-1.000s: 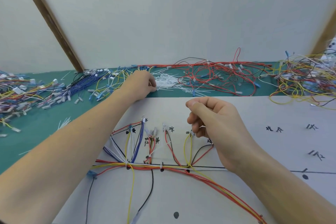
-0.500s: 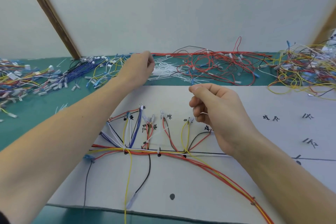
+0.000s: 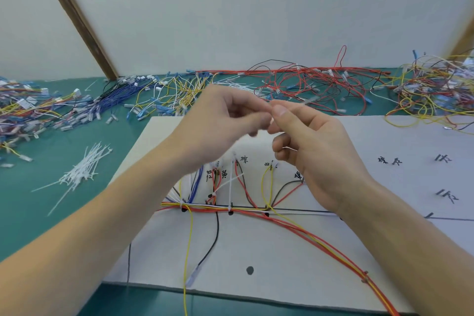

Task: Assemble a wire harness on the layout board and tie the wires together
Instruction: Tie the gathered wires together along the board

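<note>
The white layout board [image 3: 282,251] carries a harness of red, yellow, black, blue and white wires [image 3: 246,209] bundled along a black line, with branches fanning up to handwritten labels. Both hands meet above the board's far edge. My left hand [image 3: 218,123] and my right hand [image 3: 307,141] pinch a thin white cable tie [image 3: 309,100] between their fingertips; it is blurred and sticks out to the right. A second white strip shows inside my right palm. White ties bind the bundle at several points.
A heap of white cable ties [image 3: 82,172] lies on the green mat left of the board. Loose wire piles line the back: mixed colours far left [image 3: 30,110], blue and yellow [image 3: 159,92], red [image 3: 315,87], and yellow-red at right [image 3: 436,90]. A wall rises behind.
My left hand left the tie pile at the back and came over to the right hand, bringing a cable tie. The right hand rose to meet it. The camera tilted down slightly.
</note>
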### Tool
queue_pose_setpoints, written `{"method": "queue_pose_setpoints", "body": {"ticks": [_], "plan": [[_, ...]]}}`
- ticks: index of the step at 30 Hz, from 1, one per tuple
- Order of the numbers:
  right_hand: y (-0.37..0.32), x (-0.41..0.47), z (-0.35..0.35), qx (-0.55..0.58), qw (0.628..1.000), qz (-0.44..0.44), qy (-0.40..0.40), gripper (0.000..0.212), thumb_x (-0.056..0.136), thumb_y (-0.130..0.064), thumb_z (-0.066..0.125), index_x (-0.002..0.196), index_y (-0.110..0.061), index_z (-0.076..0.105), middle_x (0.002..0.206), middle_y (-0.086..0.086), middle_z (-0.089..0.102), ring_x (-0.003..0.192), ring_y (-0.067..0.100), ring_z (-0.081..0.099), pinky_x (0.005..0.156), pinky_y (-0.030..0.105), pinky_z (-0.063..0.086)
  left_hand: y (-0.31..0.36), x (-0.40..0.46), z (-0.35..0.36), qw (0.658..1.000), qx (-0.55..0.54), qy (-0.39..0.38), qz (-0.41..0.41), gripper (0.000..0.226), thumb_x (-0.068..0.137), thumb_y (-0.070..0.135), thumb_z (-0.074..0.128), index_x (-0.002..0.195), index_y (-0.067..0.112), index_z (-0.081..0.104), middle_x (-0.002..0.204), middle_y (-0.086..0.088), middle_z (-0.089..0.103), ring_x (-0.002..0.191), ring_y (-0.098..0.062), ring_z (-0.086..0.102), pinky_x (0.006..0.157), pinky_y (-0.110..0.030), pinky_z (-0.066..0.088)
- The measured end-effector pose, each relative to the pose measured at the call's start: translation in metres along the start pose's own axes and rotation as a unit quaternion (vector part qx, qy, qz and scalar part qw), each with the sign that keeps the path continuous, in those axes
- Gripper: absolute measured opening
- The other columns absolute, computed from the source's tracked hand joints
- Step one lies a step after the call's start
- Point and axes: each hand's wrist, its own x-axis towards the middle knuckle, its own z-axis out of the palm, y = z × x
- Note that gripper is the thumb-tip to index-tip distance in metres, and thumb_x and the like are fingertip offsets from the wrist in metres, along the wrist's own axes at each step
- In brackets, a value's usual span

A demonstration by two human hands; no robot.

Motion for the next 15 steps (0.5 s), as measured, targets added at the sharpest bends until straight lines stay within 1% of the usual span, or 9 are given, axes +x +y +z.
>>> {"method": "queue_pose_setpoints", "body": {"ticks": [2, 4, 6, 8, 10, 11, 13, 15], "plan": [[0.002, -0.001, 0.0, -0.005, 1.0, -0.015, -0.011, 0.016, 0.1, -0.022, 0.066, 0.099, -0.01, 0.076, 0.072, 0.0, 0.065, 0.059, 0.011, 0.057, 0.055, 0.023, 0.049, 0.006, -0.014, 0.002, 0.999, -0.03, -0.015, -0.009, 0.019, 0.089, 0.003, 0.077, 0.091, 0.022, 0.082, 0.075, 0.0, 0.077, 0.063, -0.007, 0.064, 0.056, -0.01, 0.045], [0.002, -0.002, -0.001, -0.004, 1.0, -0.02, -0.021, 0.016, 0.097, -0.022, 0.067, 0.098, -0.011, 0.078, 0.074, -0.001, 0.067, 0.063, 0.011, 0.058, 0.057, 0.023, 0.05, 0.007, -0.02, -0.001, 0.999, -0.033, 0.005, -0.031, 0.015, 0.087, 0.006, 0.08, 0.091, 0.02, 0.082, 0.079, -0.005, 0.079, 0.066, -0.01, 0.068, 0.056, -0.014, 0.046], [0.001, -0.002, -0.002, 0.005, 0.999, -0.021, -0.035, 0.024, 0.089, -0.028, 0.069, 0.101, -0.01, 0.079, 0.078, 0.0, 0.068, 0.065, 0.012, 0.059, 0.059, 0.023, 0.052, 0.007, -0.025, -0.006, 0.997, -0.035, 0.028, -0.055, 0.015, 0.086, 0.008, 0.082, 0.093, 0.02, 0.08, 0.083, -0.007, 0.08, 0.07, -0.013, 0.071, 0.058, -0.018, 0.049], [-0.001, -0.002, -0.003, 0.014, 0.998, -0.024, -0.051, 0.03, 0.084, -0.03, 0.068, 0.102, -0.008, 0.078, 0.079, 0.002, 0.069, 0.065, 0.012, 0.06, 0.06, 0.022, 0.053, 0.007, -0.033, -0.01, 0.996, -0.053, 0.04, -0.064, 0.02, 0.083, 0.006, 0.084, 0.096, 0.02, 0.079, 0.085, -0.006, 0.08, 0.078, -0.015, 0.075, 0.065, -0.019, 0.055], [-0.001, -0.003, -0.002, 0.023, 0.997, -0.029, -0.06, 0.027, 0.083, -0.029, 0.068, 0.098, -0.009, 0.078, 0.078, 0.002, 0.069, 0.065, 0.012, 0.061, 0.06, 0.022, 0.053, 0.008, -0.04, -0.011, 0.996, -0.041, 0.051, -0.053, 0.024, 0.081, 0.005, 0.086, 0.096, 0.022, 0.079, 0.087, -0.002, 0.081, 0.086, -0.016, 0.078, 0.077, -0.024, 0.061], [-0.001, -0.003, -0.002, 0.026, 0.997, -0.032, -0.062, 0.026, 0.083, -0.029, 0.068, 0.097, -0.01, 0.078, 0.078, 0.003, 0.069, 0.065, 0.013, 0.061, 0.061, 0.022, 0.053, 0.008, -0.043, -0.011, 0.997, -0.026, 0.059, -0.043, 0.024, 0.08, 0.007, 0.087, 0.096, 0.023, 0.079, 0.088, 0.0, 0.081, 0.088, -0.016, 0.078, 0.081, -0.027, 0.062], [-0.001, -0.004, -0.002, 0.031, 0.997, -0.041, -0.061, 0.026, 0.083, -0.028, 0.068, 0.098, -0.01, 0.078, 0.078, 0.004, 0.069, 0.066, 0.013, 0.061, 0.061, 0.022, 0.053, 0.009, -0.048, -0.01, 0.997, -0.01, 0.074, -0.029, 0.023, 0.078, 0.016, 0.087, 0.097, 0.026, 0.08, 0.088, 0.003, 0.081, 0.087, -0.017, 0.078, 0.083, -0.031, 0.063], [-0.002, -0.004, -0.003, 0.037, 0.996, -0.046, -0.062, 0.026, 0.083, -0.028, 0.07, 0.098, -0.01, 0.079, 0.079, 0.004, 0.07, 0.066, 0.014, 0.061, 0.062, 0.022, 0.054, 0.011, -0.052, -0.007, 0.996, -0.015, 0.087, -0.018, 0.022, 0.078, 0.02, 0.086, 0.097, 0.028, 0.08, 0.087, 0.003, 0.081, 0.085, -0.017, 0.078, 0.082, -0.033, 0.063]]}}
